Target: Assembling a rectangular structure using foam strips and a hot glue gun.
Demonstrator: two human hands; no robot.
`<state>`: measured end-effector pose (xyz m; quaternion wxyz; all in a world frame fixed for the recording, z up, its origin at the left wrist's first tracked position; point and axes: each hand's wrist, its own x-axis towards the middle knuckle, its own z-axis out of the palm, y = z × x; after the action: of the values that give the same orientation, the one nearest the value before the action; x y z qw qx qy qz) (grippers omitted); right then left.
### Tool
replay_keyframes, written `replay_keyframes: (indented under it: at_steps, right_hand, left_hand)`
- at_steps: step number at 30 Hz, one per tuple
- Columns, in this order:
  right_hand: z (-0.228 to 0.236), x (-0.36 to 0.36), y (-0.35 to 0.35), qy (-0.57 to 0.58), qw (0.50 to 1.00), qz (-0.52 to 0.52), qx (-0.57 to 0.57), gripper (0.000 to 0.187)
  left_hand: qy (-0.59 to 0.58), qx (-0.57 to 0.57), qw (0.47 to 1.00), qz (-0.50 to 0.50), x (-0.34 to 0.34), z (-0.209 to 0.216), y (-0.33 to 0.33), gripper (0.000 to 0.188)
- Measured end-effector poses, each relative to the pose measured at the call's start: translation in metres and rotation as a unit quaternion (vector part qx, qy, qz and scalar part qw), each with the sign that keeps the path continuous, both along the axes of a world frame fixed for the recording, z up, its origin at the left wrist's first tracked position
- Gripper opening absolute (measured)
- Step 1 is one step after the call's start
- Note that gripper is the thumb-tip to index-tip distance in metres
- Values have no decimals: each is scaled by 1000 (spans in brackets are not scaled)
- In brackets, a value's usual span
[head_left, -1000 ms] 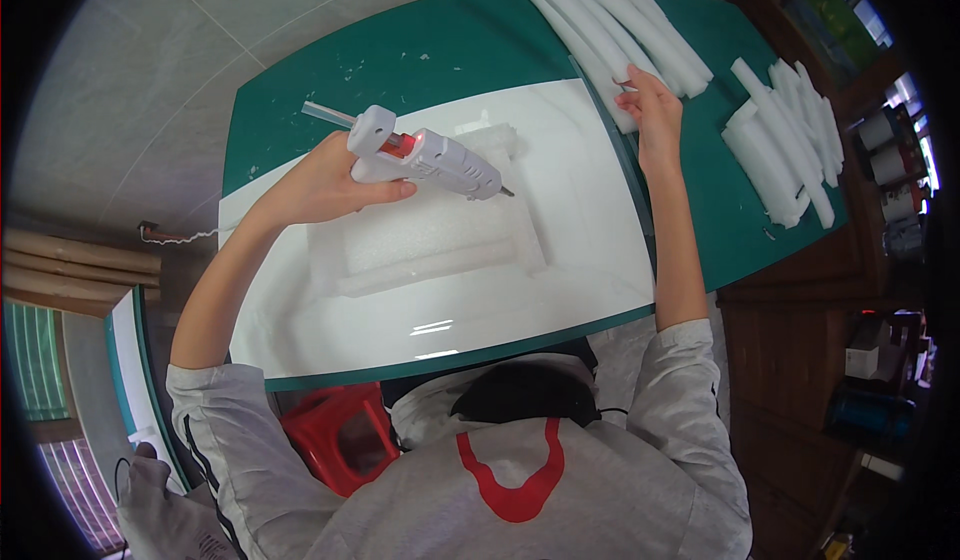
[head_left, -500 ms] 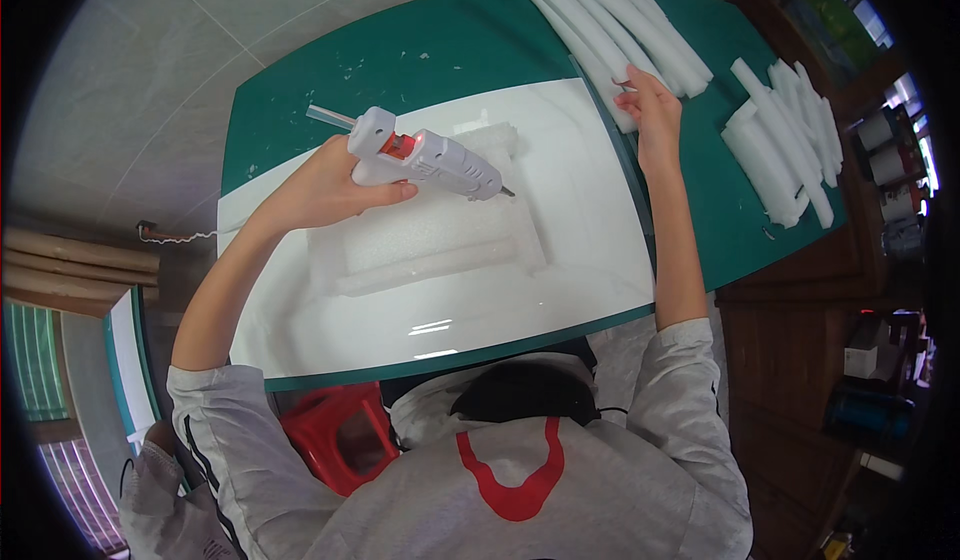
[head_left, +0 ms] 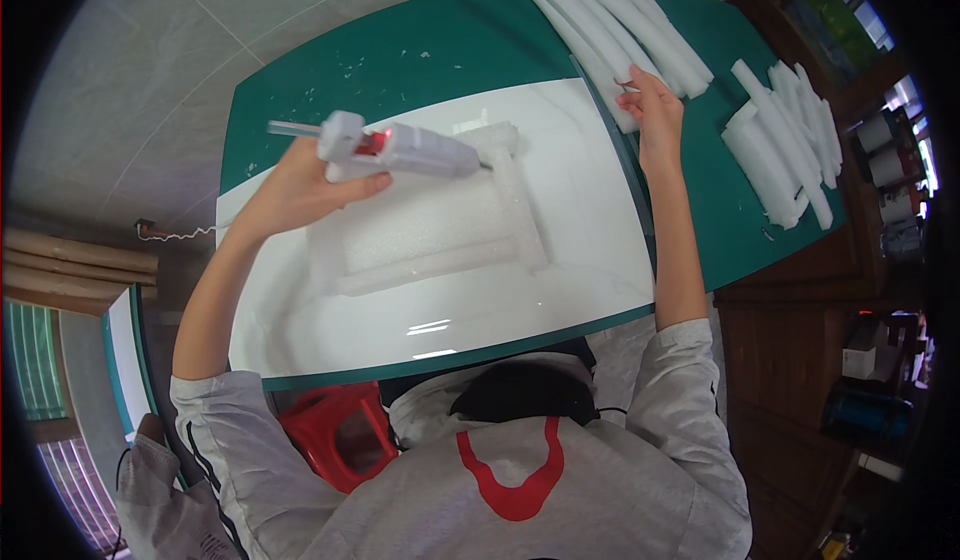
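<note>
My left hand (head_left: pixel 300 190) is closed around the grip of a white hot glue gun (head_left: pixel 430 150), with a clear glue stick (head_left: pixel 290 128) poking out of its back. The gun's nozzle points right, over the upper right part of a translucent white foam panel (head_left: pixel 400 215) edged with foam strips. This panel lies on a glossy white board (head_left: pixel 560 295). At the far right, my right hand (head_left: pixel 655 120) has its fingers curled together beside long white foam strips (head_left: pixel 600 35). Something thin and dark shows at its fingertips, too small to name.
Shorter foam pieces (head_left: pixel 785 150) are heaped on the right of the green table (head_left: pixel 330 80). Small white scraps dot its far part. A white cord (head_left: pixel 190 238) runs in from the left. Below the table's near edge stands a red plastic stool (head_left: pixel 335 435). Dark wooden cabinets (head_left: pixel 780 360) border the right.
My left hand has shifted the glue gun left and slightly away from me. Its nozzle has moved up and left along the panel. My right hand has hardly moved.
</note>
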<state>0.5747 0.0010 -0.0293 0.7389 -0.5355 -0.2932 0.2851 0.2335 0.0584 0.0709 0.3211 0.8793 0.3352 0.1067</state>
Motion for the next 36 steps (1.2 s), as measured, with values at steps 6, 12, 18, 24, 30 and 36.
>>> replay_keyframes:
  at_steps: [6,12,18,24,30,36]
  right_hand:
    - [0,1,-4,33,994,30,97,24]
    - [17,-2,-21,-69,977,155,128,21]
    - [43,-40,-35,-282,897,334,67,23]
    - [28,-57,-58,-286,892,350,-2,30]
    - [16,-60,-61,-260,903,342,-1,31]
    - [15,-62,-56,-282,894,349,-9,31]
  left_hand:
    - [-88,74,984,139,-40,12,37,31]
    - [-70,319,931,165,-98,-11,106,27]
    - [9,288,946,146,-122,-62,150,31]
    - [28,238,964,112,-98,-80,153,36]
    - [44,190,977,90,-87,-101,161,39]
    - [52,182,979,74,-86,-112,162,41]
